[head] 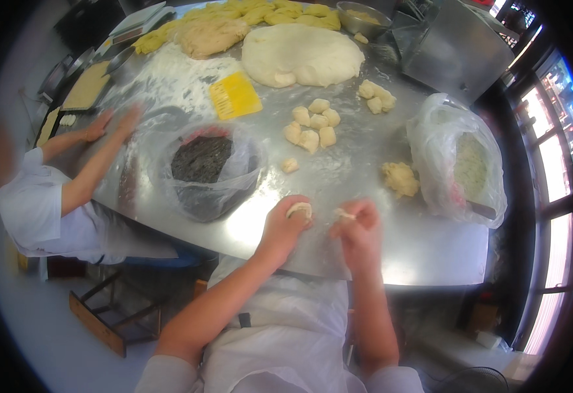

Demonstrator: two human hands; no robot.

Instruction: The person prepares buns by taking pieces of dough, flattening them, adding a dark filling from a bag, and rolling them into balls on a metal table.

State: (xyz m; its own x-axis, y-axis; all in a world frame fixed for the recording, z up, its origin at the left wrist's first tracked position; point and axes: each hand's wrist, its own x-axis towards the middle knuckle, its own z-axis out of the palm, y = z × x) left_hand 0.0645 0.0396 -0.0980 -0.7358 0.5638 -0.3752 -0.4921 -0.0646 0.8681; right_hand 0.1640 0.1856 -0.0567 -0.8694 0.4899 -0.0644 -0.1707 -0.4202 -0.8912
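A cupped piece of pale dough point(299, 211) sits in my left hand point(286, 223), just above the near part of the steel table. Beside it, apart, my right hand point(359, 223) pinches a small scrap of dough point(344, 214); this hand is blurred. Beyond them lie a single dough piece point(290, 165) and a cluster of small dough pieces point(309, 141). A lump of yellowish dough point(400, 180) rests to the right, next to a plastic-lined container of pale green filling point(469, 162) with a flat tool in it. On the left stands a plastic-lined container of dark filling point(202, 159).
A co-worker's blurred hands point(128, 119) are at the table's left. Farther back are a yellow scraper point(236, 96), a large white dough mass point(302, 54), tan dough point(213, 37), yellow dough point(311, 17), more dough pieces point(377, 96), a metal bowl point(363, 30) and a scale point(136, 22).
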